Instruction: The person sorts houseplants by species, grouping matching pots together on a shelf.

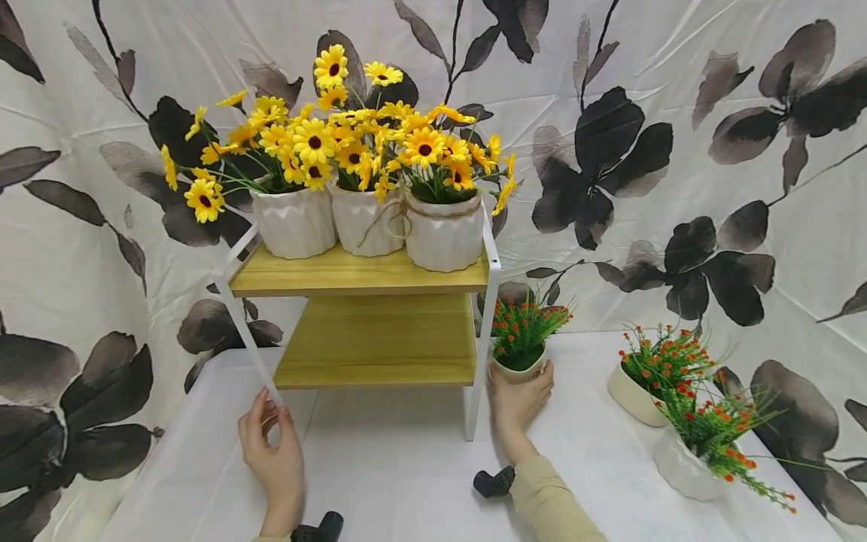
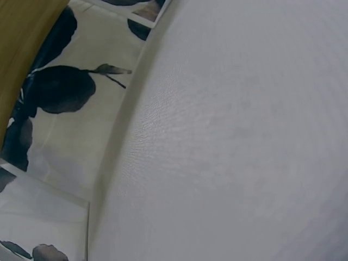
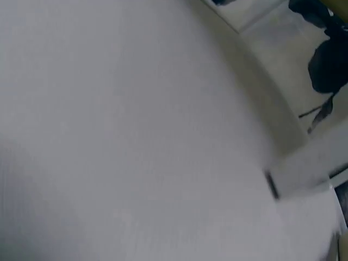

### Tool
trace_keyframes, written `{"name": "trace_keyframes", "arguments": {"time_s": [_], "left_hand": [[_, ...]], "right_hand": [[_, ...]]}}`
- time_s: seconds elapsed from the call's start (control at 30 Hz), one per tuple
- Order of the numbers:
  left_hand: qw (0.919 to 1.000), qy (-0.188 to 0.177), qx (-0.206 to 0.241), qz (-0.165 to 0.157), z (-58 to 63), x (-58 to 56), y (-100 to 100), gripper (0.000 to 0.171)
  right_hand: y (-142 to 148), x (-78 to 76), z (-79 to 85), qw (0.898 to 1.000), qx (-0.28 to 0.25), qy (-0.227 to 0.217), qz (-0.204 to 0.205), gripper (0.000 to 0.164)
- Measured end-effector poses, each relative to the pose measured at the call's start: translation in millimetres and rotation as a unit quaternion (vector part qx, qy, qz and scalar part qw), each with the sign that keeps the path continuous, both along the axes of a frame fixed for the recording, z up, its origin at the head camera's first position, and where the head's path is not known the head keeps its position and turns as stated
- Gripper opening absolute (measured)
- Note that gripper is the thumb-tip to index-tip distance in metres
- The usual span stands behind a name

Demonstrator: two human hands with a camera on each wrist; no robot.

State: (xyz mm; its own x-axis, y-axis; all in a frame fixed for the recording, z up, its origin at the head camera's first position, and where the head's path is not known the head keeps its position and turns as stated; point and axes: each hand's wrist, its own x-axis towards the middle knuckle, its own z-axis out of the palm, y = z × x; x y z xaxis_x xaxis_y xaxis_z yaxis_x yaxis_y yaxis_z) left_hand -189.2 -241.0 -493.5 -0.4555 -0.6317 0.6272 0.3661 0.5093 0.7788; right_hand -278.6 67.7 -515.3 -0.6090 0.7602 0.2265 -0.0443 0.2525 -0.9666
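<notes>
A two-tier shelf with wooden boards and a white metal frame stands on the table. My left hand holds the lower end of its front left leg, between thumb and fingers. Beside the shelf's right side, my right hand grips a small cream pot of grass and red flowers from the front. Three white pots of yellow daisies line the top board. In the right wrist view a blurred white shelf leg shows at the right. Neither wrist view shows a hand.
Two more pots of red flowers, a cream one and a white ribbed one, sit at the table's right. White cloth covers the table. A curtain with dark flower prints hangs behind and at the sides.
</notes>
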Motion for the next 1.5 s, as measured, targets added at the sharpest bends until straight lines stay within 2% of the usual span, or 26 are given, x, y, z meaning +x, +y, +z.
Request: {"name": "trace_keyframes", "arguments": {"time_s": [0.27, 0.5, 0.63, 0.73, 0.93, 1.1, 1.27, 1.5], "left_hand": [[1.0, 0.005, 0.0, -0.002, 0.0, -1.1, 0.5, 0.044], [1.0, 0.005, -0.001, 0.002, 0.3, -0.6, 0.6, 0.043], [1.0, 0.002, 0.003, -0.002, 0.8, 0.5, -1.4, 0.044], [1.0, 0.002, 0.003, -0.002, 1.6, 1.4, -1.9, 0.044], [1.0, 0.006, 0.002, 0.001, 1.1, 0.7, 0.5, 0.043], [1.0, 0.002, 0.004, -0.001, 0.7, 0.8, 2.2, 0.043], [1.0, -0.007, 0.003, -0.002, 1.1, 1.7, 3.2, 0.043], [0.9997, -0.019, 0.018, -0.003, 1.0, 1.2, 1.0, 0.043]], "right_hand": [[25.6, 5.5, 0.1, 0.997, -0.002, -0.015, 0.072, 0.1], [51.0, 8.7, 1.0, 0.985, -0.01, -0.04, 0.166, 0.091], [56.2, 10.8, 1.0, 0.98, -0.005, -0.044, 0.194, 0.09], [51.2, 12.1, -0.7, 0.983, 0.005, -0.044, 0.181, 0.092], [33.4, 11.3, -1.9, 0.994, 0.015, -0.036, 0.1, 0.099], [25.2, 7.8, -2.4, 0.998, 0.011, -0.038, 0.056, 0.098], [24.9, 5.5, -5.1, 0.998, 0.02, -0.034, 0.038, 0.093], [27.8, 6.2, -7.1, 0.998, 0.035, -0.025, 0.045, 0.091]]}}
